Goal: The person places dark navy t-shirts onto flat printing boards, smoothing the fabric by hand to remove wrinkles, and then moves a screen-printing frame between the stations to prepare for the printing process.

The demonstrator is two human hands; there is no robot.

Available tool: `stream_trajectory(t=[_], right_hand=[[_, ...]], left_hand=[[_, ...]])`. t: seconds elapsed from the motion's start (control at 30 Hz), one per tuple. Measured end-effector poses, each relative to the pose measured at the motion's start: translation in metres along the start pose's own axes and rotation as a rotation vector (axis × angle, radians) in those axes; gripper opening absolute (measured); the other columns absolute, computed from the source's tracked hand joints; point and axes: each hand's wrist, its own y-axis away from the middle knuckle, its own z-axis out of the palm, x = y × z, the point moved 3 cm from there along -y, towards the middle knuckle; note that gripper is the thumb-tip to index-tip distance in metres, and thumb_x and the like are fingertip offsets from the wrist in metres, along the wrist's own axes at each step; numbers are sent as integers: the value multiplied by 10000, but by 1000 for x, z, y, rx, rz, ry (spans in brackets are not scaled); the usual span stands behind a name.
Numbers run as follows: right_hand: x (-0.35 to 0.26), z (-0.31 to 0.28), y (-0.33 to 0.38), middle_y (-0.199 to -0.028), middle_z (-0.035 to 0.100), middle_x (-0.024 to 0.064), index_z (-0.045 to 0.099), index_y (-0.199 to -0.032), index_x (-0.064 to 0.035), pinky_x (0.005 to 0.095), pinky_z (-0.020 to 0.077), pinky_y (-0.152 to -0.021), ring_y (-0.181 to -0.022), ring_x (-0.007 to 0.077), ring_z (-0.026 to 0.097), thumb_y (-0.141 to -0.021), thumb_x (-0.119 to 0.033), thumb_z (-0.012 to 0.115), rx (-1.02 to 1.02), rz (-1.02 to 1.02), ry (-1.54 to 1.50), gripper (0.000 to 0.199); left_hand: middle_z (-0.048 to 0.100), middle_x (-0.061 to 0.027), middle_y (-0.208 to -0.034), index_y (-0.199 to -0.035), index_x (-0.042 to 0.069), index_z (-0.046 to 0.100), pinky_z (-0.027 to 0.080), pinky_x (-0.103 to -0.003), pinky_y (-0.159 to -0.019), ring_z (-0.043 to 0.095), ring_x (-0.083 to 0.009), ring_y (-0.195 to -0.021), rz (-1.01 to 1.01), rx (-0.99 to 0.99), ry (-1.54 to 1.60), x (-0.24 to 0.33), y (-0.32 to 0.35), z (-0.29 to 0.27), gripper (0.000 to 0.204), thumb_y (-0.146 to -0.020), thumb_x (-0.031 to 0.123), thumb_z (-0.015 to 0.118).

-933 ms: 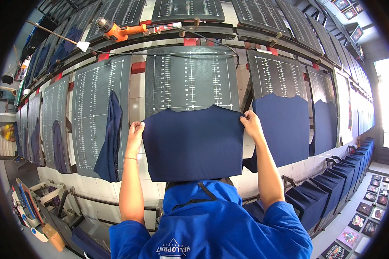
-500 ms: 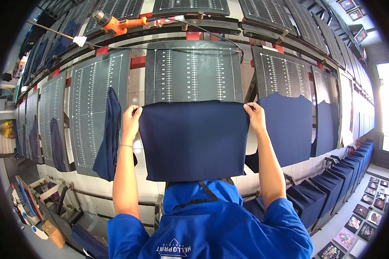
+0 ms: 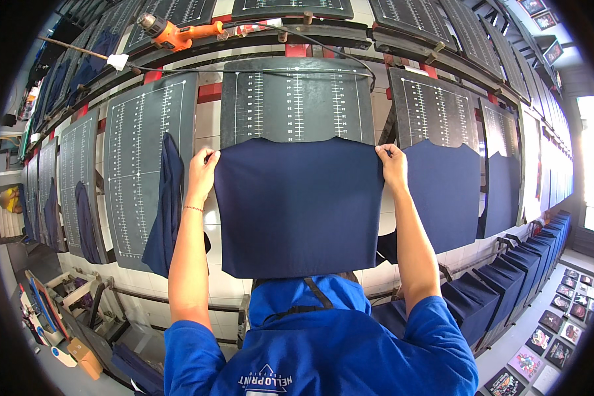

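A navy cut fabric panel, shaped like a shirt piece with a shallow neck curve, is stretched between my hands over the lower part of a dark printing board with white ruler marks. My left hand pinches its upper left corner. At the upper right corner, my right hand pinches the cloth between thumb and fingers. The panel's upper edge spans between both hands, and its lower edge hangs near my body. The board's lower part is hidden beneath the fabric.
Right of me, a navy panel lies flat on the neighbouring board. Bunched navy cloth hangs on the board to the left. An orange heat gun rests on the far rail, its black cable trailing across the board's top.
Both hands have moved slightly farther up the board with the panel's upper edge. The neck curve now shows, and the cloth looks flatter.
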Motion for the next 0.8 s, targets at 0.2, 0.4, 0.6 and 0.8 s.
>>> stream_trajectory(t=[0.2, 0.4, 0.6, 0.8], right_hand=[[-5, 0, -3, -756, 711, 98, 722, -948, -3, 317, 513, -672, -685, 139, 637, -925, -249, 726, 16, -14, 36, 246], [-5, 0, -4, -737, 704, 93, 720, -932, -5, 313, 510, -664, -668, 135, 629, -925, -246, 727, 24, -17, 44, 241], [-28, -1, 7, -1036, 684, 124, 691, -1068, -41, 383, 502, -833, -954, 221, 639, -905, -250, 737, 109, -133, 303, 269], [-89, 77, 82, -1536, 393, 178, 581, -1348, -150, 552, 290, -1173, -1431, 417, 349, -944, -441, 627, -144, -909, 735, 500]], left_hand=[[584, 30, -840, -942, 2, 633, 435, -248, -736, 503, -64, -798, -29, -4, 14, -2, 0, 2, 203, -992, 198, 650], [570, 37, -822, -932, 1, 633, 427, -237, -726, 489, -56, -787, -18, -9, 29, -7, -3, 3, 201, -991, 192, 652], [640, -128, -1032, -1107, 7, 632, 470, -397, -854, 597, -268, -977, 208, 186, -394, 7, 7, 7, 290, -917, 207, 721], [445, -189, -1475, -1342, 109, 574, 397, -556, -1061, 447, -436, -1313, 817, -57, -792, 87, 55, 86, 528, -875, 299, 732]])
